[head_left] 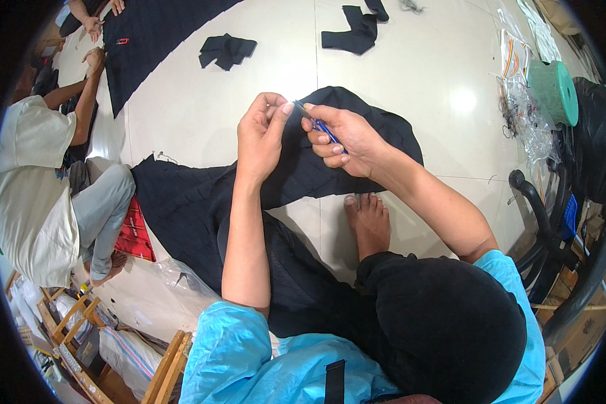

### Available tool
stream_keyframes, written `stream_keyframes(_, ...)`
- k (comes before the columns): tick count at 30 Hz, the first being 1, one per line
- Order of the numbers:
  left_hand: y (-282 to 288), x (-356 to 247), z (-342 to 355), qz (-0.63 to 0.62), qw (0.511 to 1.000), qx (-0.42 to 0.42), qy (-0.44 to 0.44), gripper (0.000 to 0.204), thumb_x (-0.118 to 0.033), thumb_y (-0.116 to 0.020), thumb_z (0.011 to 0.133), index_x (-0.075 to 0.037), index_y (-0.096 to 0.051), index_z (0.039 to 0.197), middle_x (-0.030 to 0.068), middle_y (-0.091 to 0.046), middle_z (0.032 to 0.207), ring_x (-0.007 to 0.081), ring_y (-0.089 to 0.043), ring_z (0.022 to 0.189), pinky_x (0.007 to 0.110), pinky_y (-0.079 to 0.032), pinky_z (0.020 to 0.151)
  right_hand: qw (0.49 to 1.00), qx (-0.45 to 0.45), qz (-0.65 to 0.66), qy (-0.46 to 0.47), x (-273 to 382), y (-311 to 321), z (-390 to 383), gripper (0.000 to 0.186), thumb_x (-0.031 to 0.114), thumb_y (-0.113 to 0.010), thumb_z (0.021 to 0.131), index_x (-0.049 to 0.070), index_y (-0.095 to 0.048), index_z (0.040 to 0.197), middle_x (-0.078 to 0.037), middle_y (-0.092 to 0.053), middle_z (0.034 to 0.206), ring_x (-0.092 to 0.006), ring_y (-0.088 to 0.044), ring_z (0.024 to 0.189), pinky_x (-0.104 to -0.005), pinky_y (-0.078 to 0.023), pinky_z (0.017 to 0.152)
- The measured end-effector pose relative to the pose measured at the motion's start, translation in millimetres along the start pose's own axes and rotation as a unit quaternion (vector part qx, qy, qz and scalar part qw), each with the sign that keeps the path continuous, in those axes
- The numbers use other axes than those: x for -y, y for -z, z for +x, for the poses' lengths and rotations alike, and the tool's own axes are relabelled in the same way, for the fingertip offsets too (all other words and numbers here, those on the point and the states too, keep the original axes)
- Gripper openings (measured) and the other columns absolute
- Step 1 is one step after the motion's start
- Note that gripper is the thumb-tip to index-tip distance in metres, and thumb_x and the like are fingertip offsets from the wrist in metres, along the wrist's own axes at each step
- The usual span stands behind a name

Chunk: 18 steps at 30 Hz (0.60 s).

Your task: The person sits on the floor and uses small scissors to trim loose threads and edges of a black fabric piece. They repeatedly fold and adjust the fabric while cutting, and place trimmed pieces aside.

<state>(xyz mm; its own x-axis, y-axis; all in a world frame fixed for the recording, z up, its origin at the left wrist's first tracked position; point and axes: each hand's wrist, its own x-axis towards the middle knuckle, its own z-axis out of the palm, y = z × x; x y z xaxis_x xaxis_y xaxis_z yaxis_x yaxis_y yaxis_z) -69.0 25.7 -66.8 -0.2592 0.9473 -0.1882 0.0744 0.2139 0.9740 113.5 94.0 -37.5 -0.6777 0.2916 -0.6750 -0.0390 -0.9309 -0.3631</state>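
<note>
Presses thumb and forefinger of the left hand point(260, 138) together at the tips, with the other fingers curled in behind; cannot tell what, if anything, lies between them. Grips blue-handled snips point(328, 132) in the right hand point(350, 138), with the thumb stretched along the upper side and the fingers curled around the handles. Points the snips' blades point(304, 110) forward and leftward, just beside the left fingertips; cannot tell whether touching. Extends the left forearm point(248, 242) nearly straight ahead from a light-blue sleeve point(225, 343). Slants the right forearm point(438, 202) forward and leftward from the other sleeve, beyond a black-clad knee point(451, 316), with both hands close together in front of the body. Holds both hands above black cloth point(384, 124), spread in folds on the pale floor point(451, 151), beyond a bare foot point(369, 225) and reaching leftward to another person's bent knee point(113, 192).
</note>
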Motion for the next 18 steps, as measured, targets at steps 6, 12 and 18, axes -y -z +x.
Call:
stream_keyframes(6, 0.1, -1.2, -0.1, -0.006, 1.0, 0.008, -0.007, 0.014, -0.02, -0.065, 0.111, -0.006, -0.062, 0.112, -0.0048, -0.067, 0.088, 0.0004, -0.049, 0.074, 0.019, -0.036, 0.065, 1.0, 0.004, -0.002, -0.004, 1.8, 0.6, -2.6, 0.033, 0.035, -0.049, 0.114, 0.009, -0.057, 0.096, 0.007, -0.044, 0.067, -0.0019, -0.032, 0.046, -0.0198, -0.023, 0.036)
stream_keyframes(12, 0.0, -2.5, -0.6, 0.001, 1.0, 0.014, -0.009, 0.013, -0.019, -0.066, 0.11, -0.007, -0.062, 0.111, -0.0062, -0.064, 0.087, 0.0003, -0.047, 0.076, 0.019, -0.035, 0.066, 1.0, 0.022, -0.009, 0.004, 2.7, 3.3, -4.2, 0.032, 0.035, -0.047, 0.115, 0.01, -0.057, 0.097, 0.007, -0.044, 0.068, -0.0016, -0.032, 0.045, -0.0195, -0.023, 0.036)
stream_keyframes(18, -0.2, -6.2, -2.1, 0.007, 1.0, 0.02, -0.021, 0.012, -0.018, -0.066, 0.11, -0.007, -0.062, 0.11, -0.0071, -0.062, 0.087, 0.0006, -0.047, 0.078, 0.02, -0.036, 0.069, 0.999, 0.045, -0.007, 0.002, 4.4, 5.7, -6.9, 0.032, 0.035, -0.047, 0.115, 0.011, -0.057, 0.097, 0.007, -0.043, 0.067, -0.0015, -0.032, 0.046, -0.0193, -0.023, 0.037)
